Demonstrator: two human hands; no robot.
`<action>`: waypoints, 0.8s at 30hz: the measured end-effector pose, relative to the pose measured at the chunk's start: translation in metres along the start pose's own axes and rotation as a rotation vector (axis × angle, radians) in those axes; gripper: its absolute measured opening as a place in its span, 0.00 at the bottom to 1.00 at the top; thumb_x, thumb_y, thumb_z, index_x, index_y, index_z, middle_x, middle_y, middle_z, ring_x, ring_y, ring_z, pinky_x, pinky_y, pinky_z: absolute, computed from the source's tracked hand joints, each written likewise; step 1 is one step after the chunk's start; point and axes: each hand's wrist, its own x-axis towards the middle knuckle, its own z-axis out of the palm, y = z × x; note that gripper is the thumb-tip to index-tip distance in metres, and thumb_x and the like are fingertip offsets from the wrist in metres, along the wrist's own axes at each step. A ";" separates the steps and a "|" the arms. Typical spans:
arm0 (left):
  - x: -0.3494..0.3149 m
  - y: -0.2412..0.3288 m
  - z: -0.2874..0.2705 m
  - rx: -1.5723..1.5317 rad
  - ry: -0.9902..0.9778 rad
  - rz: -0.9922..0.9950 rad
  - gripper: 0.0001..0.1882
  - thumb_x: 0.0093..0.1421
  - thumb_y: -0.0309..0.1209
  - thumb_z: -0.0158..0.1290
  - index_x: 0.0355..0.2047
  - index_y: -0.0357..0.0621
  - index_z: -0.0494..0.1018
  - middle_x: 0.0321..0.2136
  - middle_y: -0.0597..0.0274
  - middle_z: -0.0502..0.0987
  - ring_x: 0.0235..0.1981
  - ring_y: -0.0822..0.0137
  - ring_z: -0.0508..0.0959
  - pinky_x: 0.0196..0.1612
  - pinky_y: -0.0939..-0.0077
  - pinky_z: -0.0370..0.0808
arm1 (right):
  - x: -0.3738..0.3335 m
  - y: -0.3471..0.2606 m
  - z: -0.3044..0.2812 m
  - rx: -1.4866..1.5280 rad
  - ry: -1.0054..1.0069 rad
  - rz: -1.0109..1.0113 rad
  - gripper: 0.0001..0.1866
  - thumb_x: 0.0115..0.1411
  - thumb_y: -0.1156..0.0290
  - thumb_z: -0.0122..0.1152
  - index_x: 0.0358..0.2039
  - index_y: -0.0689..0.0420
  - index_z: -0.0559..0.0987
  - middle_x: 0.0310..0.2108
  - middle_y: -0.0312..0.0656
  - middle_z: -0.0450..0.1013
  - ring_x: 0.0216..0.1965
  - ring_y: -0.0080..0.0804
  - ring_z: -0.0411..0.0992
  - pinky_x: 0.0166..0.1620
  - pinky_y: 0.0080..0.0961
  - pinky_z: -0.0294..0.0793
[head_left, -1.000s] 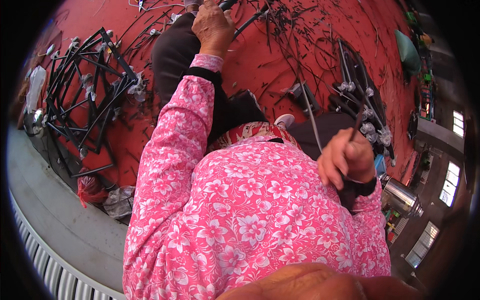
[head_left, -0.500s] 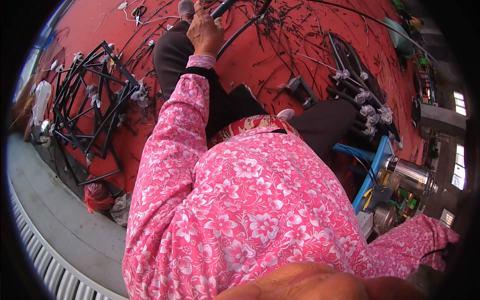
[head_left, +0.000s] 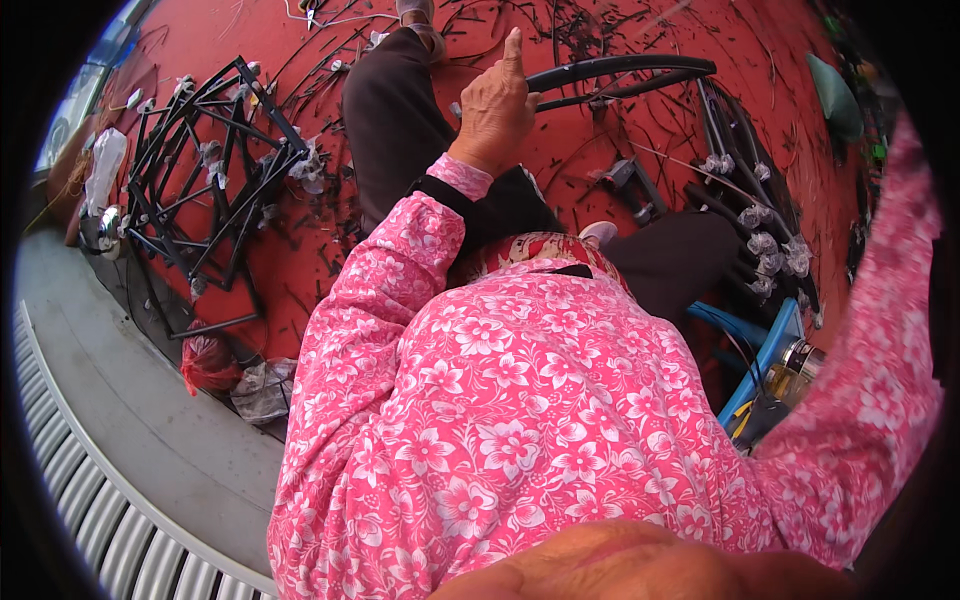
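Observation:
My left hand is raised above my left thigh, its back toward me and one finger stretched upward. The other fingers are curled at the end of a black two-bar frame piece, whose long bars run off to the right and meet at a narrow end. The palm side of the grip is hidden. My right sleeve rises along the right edge of the picture, slightly smeared by motion; the right hand lies outside the view.
Black frames with plastic-wrapped ends are stacked on the red floor at left. More wrapped black frames lie at right, near a blue stand. Dark scraps litter the floor. A red bag sits by the grey ledge.
My left hand has moved right and slightly down, and the black frame piece has swung from steeply slanted to nearly level. My right arm has lifted from low down to high on the right.

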 end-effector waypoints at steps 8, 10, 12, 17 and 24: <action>0.009 0.013 -0.027 -0.132 -0.155 -0.192 0.54 0.53 0.38 0.70 0.72 0.36 0.51 0.38 0.60 0.84 0.39 0.53 0.85 0.41 0.63 0.80 | 0.042 0.034 0.216 0.216 -0.457 0.019 0.25 0.60 0.79 0.61 0.60 0.59 0.75 0.51 0.40 0.78 0.53 0.36 0.76 0.57 0.26 0.75; 0.008 0.018 -0.037 -0.196 -0.185 -0.235 0.54 0.53 0.39 0.70 0.72 0.35 0.51 0.40 0.58 0.84 0.39 0.53 0.85 0.42 0.62 0.80 | 0.013 0.038 0.249 0.195 -0.397 -0.081 0.26 0.59 0.82 0.59 0.60 0.59 0.76 0.53 0.43 0.78 0.57 0.37 0.77 0.59 0.28 0.76; 0.004 0.022 -0.047 -0.174 -0.179 -0.226 0.57 0.50 0.36 0.72 0.72 0.33 0.49 0.42 0.54 0.83 0.40 0.55 0.86 0.46 0.65 0.81 | -0.013 0.039 0.273 0.085 -0.313 -0.216 0.24 0.56 0.83 0.58 0.55 0.59 0.78 0.53 0.44 0.78 0.58 0.36 0.76 0.58 0.29 0.78; -0.004 0.033 -0.065 -0.425 -0.176 -0.313 0.54 0.53 0.32 0.68 0.72 0.30 0.46 0.36 0.49 0.83 0.36 0.49 0.85 0.40 0.62 0.81 | -0.037 0.043 0.281 0.054 -0.142 -0.297 0.23 0.53 0.83 0.63 0.52 0.56 0.79 0.50 0.40 0.78 0.55 0.41 0.74 0.59 0.35 0.73; -0.017 0.038 -0.087 -0.656 -0.231 -0.365 0.49 0.53 0.30 0.67 0.69 0.31 0.52 0.37 0.49 0.82 0.35 0.49 0.83 0.40 0.60 0.80 | -0.036 0.038 0.265 0.008 -0.287 -0.382 0.23 0.51 0.81 0.68 0.49 0.55 0.81 0.49 0.40 0.78 0.53 0.41 0.76 0.54 0.33 0.77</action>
